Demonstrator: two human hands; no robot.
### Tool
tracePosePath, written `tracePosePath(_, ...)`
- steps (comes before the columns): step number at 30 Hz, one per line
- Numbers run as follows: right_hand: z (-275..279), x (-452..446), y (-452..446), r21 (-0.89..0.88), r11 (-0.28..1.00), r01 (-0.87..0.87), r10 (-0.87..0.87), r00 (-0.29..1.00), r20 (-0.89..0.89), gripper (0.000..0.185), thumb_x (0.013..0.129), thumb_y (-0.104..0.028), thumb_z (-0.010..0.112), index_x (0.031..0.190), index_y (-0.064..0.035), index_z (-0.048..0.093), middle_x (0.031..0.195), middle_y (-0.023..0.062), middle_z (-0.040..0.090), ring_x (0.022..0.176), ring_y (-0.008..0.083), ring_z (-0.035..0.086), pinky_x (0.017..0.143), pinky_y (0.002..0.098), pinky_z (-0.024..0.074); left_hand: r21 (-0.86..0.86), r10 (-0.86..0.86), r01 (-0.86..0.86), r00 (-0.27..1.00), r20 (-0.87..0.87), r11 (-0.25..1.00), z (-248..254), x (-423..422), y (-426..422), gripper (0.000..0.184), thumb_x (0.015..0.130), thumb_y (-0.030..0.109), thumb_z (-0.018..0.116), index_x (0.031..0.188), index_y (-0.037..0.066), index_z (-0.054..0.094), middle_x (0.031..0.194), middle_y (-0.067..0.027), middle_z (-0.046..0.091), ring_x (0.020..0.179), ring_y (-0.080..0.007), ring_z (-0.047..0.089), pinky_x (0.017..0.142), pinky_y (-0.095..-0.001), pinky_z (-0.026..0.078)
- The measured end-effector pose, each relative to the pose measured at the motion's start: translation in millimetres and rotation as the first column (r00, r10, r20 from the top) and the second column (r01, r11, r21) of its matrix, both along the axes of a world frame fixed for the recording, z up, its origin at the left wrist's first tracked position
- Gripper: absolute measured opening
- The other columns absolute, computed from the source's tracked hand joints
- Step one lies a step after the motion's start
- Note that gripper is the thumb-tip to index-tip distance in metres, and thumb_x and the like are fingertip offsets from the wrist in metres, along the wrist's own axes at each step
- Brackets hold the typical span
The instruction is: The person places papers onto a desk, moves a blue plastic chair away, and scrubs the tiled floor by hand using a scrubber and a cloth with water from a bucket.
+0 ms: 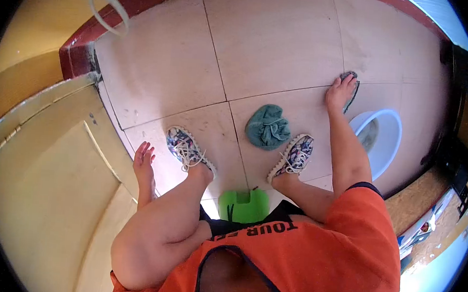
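Resting the right hand (339,93) on a dark pad (349,101) at 2 o'clock, flat on the tiled floor (273,45), just beside the pale basin (388,151) at 3 o'clock. Laying the right fingers nearly straight across the top; cannot tell whether hooked around the pad's hidden edge. Holding nothing in the left hand (144,161) at 9 o'clock, fingers released and slightly parted, near the yellow cabinet (41,187).

Risks, as judged: could bump or tip the basin with the right forearm (348,143), by swinging wide toward 3 o'clock. Could lose the pad from under the palm, through pressing without a firm hold. Could overbalance above the green stool (244,205) at 6 o'clock, by leaning too far toward 2. Could tread on the green cloth (268,128), close to centre at 2 o'clock, by shifting the right shoe (297,156) inward.

Materials: recording smooth-looking pale tiles, thin dark joints, faint smudges; round basin, apparently thin plastic, greyish inside, contents unclear; soft cloth in a rounded, crumpled heap, folds gathered toward the near side; glossy moulded stool, notched at the edge; patterned shoe, white laces.
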State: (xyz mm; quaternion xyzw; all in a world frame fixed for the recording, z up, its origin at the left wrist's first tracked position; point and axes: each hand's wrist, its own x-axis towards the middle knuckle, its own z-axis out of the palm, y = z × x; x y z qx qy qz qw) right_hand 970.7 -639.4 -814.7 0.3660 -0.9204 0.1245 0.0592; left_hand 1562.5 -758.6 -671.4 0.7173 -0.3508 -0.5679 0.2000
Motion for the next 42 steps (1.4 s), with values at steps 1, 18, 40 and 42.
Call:
tracePosePath(1, -22.8, 4.3, -1.8, -0.19, 0.981, 0.027, 0.012, 0.979, 0.202, 0.048, 0.085, -0.015, 0.044, 0.128, 0.0051, 0.038, 0.134, 0.0238, 0.036, 0.125, 0.037, 0.033, 0.104, 0.0441, 0.0241, 0.02, 0.039, -0.039, 0.999, -0.008, 0.999, -0.3, 2.1, 8.3, 0.046, 0.084, 0.014, 0.056, 0.126, 0.002, 0.043, 0.124, -0.0133, 0.049, 0.117, -0.0249, 0.045, 0.096, -0.037, 0.037)
tracePosePath(18, 22.3, 149.6, -139.8, -0.091, 0.649, -0.756, 0.758, 0.63, 0.169, 0.056, 0.087, -0.027, 0.041, 0.137, -0.0041, 0.028, 0.139, 0.0185, 0.031, 0.129, 0.0354, 0.027, 0.103, 0.0561, 0.0161, 0.037, 0.088, -0.09, 0.994, 0.059, 0.995, -6.4, 0.3, 20.5, 0.035, 0.089, 0.011, 0.049, 0.123, 0.002, 0.047, 0.121, -0.0116, 0.053, 0.105, -0.0197, 0.055, 0.085, -0.0308, 0.043)
tracePosePath(40, 24.3, 21.2, -144.8, 0.092, 0.772, -0.629, 0.622, 0.777, 0.098, 0.052, 0.085, -0.024, 0.049, 0.132, -0.0041, 0.038, 0.139, 0.0211, 0.03, 0.128, 0.0387, 0.029, 0.1, 0.0552, 0.0256, 0.074, 0.111, -0.116, 0.992, 0.063, 0.99, -10.7, 21.3, 34.0, 0.035, 0.089, 0.01, 0.048, 0.124, 0.003, 0.047, 0.122, -0.0108, 0.052, 0.107, -0.0204, 0.054, 0.088, -0.0315, 0.043)
tracePosePath(42, 30.1, 40.2, -188.5, 0.156, 0.792, -0.59, 0.604, 0.795, -0.055, 0.05, 0.087, -0.033, 0.045, 0.128, -0.0033, 0.041, 0.136, 0.0212, 0.034, 0.126, 0.0377, 0.032, 0.099, 0.055, 0.0261, 0.115, 0.114, -0.122, 0.991, 0.073, 0.986, -9.8, 10.5, 38.9, 0.035, 0.09, 0.01, 0.049, 0.124, 0.003, 0.047, 0.122, -0.0107, 0.052, 0.107, -0.0203, 0.054, 0.088, -0.0318, 0.043)
